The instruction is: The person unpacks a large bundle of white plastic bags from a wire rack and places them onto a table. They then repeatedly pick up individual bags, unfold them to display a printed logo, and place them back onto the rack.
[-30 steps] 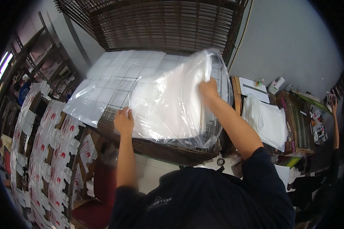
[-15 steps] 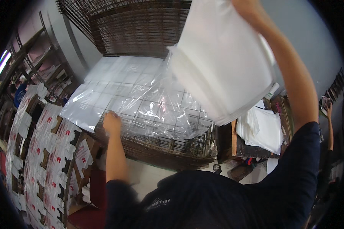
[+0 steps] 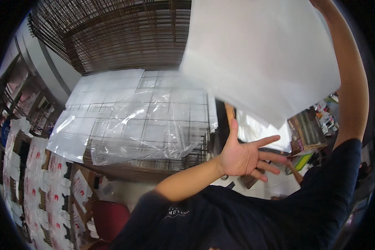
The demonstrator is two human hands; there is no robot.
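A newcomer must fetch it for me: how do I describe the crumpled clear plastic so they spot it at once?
Find the dark wire racks rising at the back. In front of them lies a wire grid with milky sheets; the clear plastic is spread loosely over its near part. Unlike those flatter sheets, it is see-through and crumpled.

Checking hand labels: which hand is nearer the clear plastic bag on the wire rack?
Left: the left hand is open, right of the bag; the right hand is farther right and higher.
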